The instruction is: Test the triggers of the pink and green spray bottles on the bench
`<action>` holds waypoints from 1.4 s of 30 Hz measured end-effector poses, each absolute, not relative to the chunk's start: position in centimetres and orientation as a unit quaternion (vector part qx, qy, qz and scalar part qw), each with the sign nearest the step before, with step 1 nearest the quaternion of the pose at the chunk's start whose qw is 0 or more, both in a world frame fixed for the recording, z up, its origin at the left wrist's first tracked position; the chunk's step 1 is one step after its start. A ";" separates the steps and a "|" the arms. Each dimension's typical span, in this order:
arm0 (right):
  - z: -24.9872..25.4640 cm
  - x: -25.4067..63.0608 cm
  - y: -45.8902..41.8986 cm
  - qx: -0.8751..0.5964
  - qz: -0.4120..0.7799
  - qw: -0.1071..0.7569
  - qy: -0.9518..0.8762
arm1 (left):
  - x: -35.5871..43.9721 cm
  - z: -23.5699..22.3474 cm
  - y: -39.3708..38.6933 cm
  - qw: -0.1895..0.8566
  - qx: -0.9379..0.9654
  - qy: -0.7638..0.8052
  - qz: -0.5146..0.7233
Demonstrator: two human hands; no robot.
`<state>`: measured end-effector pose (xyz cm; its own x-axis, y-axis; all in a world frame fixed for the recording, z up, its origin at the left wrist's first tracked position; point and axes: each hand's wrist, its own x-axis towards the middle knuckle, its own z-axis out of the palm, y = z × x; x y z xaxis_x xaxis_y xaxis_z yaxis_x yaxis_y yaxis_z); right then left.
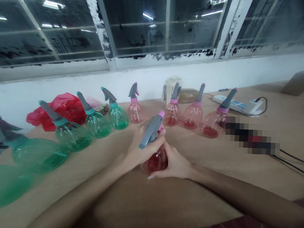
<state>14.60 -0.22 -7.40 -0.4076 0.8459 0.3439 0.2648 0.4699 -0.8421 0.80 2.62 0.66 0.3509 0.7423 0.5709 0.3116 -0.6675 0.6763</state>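
Observation:
Both hands hold one red spray bottle (156,161) with a grey and pink trigger head, near the middle of the table. My left hand (136,148) is wrapped round its neck, just under the trigger head. Lower down, my right hand (178,162) grips the clear red body from the right side, thumb toward me. Behind the hands stand a pink spray bottle (135,111) and, to its right, another pink spray bottle (172,115). The fingers on the far side of the bottle are hidden.
Several green spray bottles (74,137) line the left, beside a red plastic bag (66,108). More pink bottles (193,116) stand at right. Behind are a white cup (171,86), a cardboard piece (188,95) and a power strip (229,102). Black cables (293,164) cross the right side.

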 end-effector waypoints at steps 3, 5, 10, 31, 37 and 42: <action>-7.2 14.6 -0.3 -0.363 0.368 0.397 -0.759 | 0.7 0.4 2.5 0.209 0.799 0.326 0.460; -7.2 14.6 -0.4 -0.363 0.366 0.396 -0.760 | 0.6 0.3 2.6 0.208 0.799 0.332 0.457; -7.6 14.7 -0.1 -0.385 0.348 0.398 -0.756 | 0.4 0.2 2.7 0.243 0.797 0.332 0.443; -8.9 15.2 2.0 -0.406 0.314 0.481 -0.711 | -0.1 -3.9 5.5 0.033 0.782 0.412 0.466; -9.6 15.0 2.5 -0.497 0.221 0.521 -0.658 | 0.4 -3.5 11.3 -0.008 0.761 0.473 0.444; -9.7 14.6 2.5 -0.498 0.172 0.517 -0.675 | 2.1 -3.4 14.2 -0.035 0.743 0.494 0.450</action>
<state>14.64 2.46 -9.72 0.0306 0.8495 0.5266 0.4932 0.4455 -0.7472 2.06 14.22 -3.41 0.1065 0.7030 0.7032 0.7663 -0.5087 0.3925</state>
